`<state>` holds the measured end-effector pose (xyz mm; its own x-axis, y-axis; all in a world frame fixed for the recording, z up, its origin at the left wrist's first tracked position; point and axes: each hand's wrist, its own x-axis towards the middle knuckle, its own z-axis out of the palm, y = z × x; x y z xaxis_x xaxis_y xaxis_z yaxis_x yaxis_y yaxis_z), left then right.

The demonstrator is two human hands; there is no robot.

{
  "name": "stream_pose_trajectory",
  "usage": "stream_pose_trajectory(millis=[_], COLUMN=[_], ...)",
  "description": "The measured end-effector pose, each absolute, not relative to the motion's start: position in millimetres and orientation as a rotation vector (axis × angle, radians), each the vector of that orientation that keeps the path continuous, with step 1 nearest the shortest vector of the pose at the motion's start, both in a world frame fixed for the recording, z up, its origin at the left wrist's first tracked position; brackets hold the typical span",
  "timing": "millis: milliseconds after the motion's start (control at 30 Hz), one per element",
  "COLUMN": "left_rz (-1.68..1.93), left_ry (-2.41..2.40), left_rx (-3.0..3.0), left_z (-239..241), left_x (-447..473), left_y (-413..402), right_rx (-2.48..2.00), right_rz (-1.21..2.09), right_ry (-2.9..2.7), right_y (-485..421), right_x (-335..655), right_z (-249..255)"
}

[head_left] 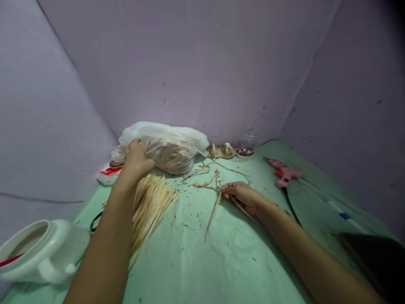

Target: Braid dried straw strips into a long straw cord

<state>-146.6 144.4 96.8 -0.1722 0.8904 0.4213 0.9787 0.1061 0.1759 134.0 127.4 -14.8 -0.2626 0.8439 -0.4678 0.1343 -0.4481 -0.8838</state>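
Observation:
My left hand (138,157) reaches over the left side of a clear plastic bag (174,154) with tan fibre inside, its fingers apart and its thumb out. Whether it touches the bag is hard to tell. Below that forearm lies a spread bundle of pale, dry fibre strips (155,202). My right hand (242,195) pinches the end of a thin braided straw cord (209,185), low over the table. From the pinch, loose strands (211,217) hang toward me, and one runs under the palm. More of the cord loops away behind the hand.
A pink glue gun (286,172) with a black cable lies at right. Along the back wall stand a woven straw piece (221,151) and a clear tub of beads (245,148). A white ceramic pot (63,249) tips at lower left. A dark object (373,257) sits at lower right.

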Motion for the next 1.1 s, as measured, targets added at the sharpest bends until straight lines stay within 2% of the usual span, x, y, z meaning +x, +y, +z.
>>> stream_pose_trajectory(millis=[133,267,333,533,733,800,867,967,1100], left_rz=[-0.462,0.038,0.176,0.166,0.109,-0.019,-0.302,-0.948,-1.805], left_ry=[-2.318,-2.399,-2.338,-2.351,-2.366,-2.410,-2.496,-2.724,-3.151], left_rx=[-2.115,-2.525,-2.571,-2.274,-2.258,-2.324,-2.492,-2.716,-2.589], left_z=[98.7,83.8,70.3,43.3,33.7,37.2,46.4,63.8,61.8], left_x=[-135.2,-109.9,-100.5,-98.4,-101.7,-101.3,-99.6,-91.5,-63.7], left_y=[134.5,113.0,104.5,101.9,107.9,107.0,105.0,100.7,98.0], right_rx=[-1.465,-1.468,-1.470,-1.459,-1.464,-1.454,-1.447,-1.458,-1.446], right_rz=[1.760,1.786,1.791,1.766,1.747,1.743,1.744,1.755,1.755], right_ry=[-1.205,-1.163,-1.163,-1.202,-1.216,-1.206,-1.194,-1.177,-1.192], right_y=[126.7,126.7,126.7,126.7,126.3,125.6,124.9,124.4,125.0], right_x=[133.1,132.3,132.2,133.2,132.9,132.2,131.6,131.4,132.8], right_z=[-12.7,-13.4,-14.4,-16.0,-14.1,-12.9,-11.8,-10.9,-11.6])
